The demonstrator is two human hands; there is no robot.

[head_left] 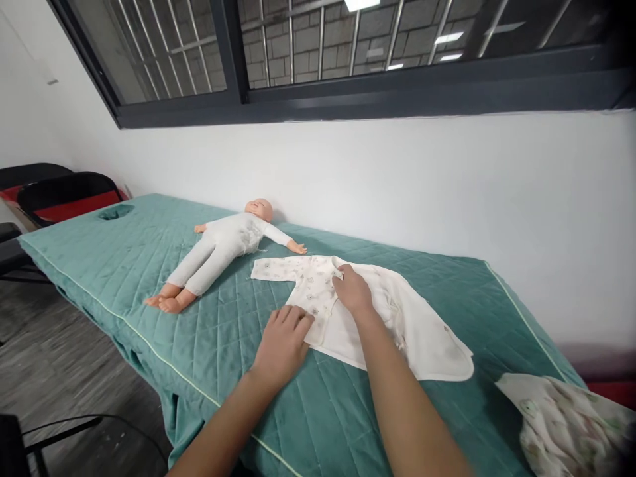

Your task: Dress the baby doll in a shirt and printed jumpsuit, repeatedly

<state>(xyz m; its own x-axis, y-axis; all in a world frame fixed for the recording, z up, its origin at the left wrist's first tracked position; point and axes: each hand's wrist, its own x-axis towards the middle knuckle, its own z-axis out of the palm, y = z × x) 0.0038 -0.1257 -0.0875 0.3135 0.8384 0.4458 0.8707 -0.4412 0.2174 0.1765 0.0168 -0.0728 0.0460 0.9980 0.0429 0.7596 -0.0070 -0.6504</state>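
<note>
A small cream baby garment (412,324) with a faint print lies spread flat on a teal quilted bed cover (149,278). My left hand (282,341) rests palm down at the garment's near left edge, fingers curled onto the hem. Farther in, my right hand (352,289) presses on the garment's middle near the neckline, fingers bent against the cloth. A baby doll (223,248) in a white suit lies on its back to the left of the garment, arms out, one hand close to the garment's sleeve.
A crumpled printed cloth (566,417) sits at the bed's near right corner. A white wall and a dark-framed window (348,59) run behind the bed. Black chairs with red seats (64,199) stand at the far left. Dark floor lies below the bed's left edge.
</note>
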